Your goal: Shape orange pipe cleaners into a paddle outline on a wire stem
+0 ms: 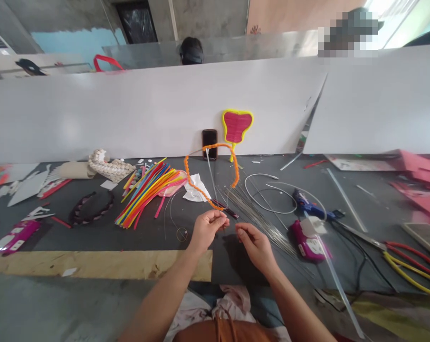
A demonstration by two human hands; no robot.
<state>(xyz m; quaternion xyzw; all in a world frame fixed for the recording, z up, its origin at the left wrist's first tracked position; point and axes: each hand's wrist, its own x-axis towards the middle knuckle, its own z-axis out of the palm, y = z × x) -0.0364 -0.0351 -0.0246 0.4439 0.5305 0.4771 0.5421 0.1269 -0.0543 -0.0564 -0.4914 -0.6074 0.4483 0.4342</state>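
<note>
My left hand (210, 229) is closed in a pinch at the lower end of a wire loop (236, 172) partly wrapped in fuzzy orange pipe cleaner. The loop stands up from my fingers, with bare wire showing at some stretches. Just to the right, my right hand (255, 244) has thumb and forefinger pressed together; what they hold, if anything, is too thin to see. Behind the loop, a yellow-rimmed magenta fan-shaped piece (238, 126) on a yellow stem and a dark phone (209, 137) lean against the white partition.
Colourful pipe cleaners (147, 194) lie left of my hands, a dark braided headband (91, 209) beyond them. Loose metal wires (261, 216) spread to the right, near a blue glue gun (312, 206), a magenta box (309, 244) and scissors (410, 259). A white partition (147, 109) bounds the table's back.
</note>
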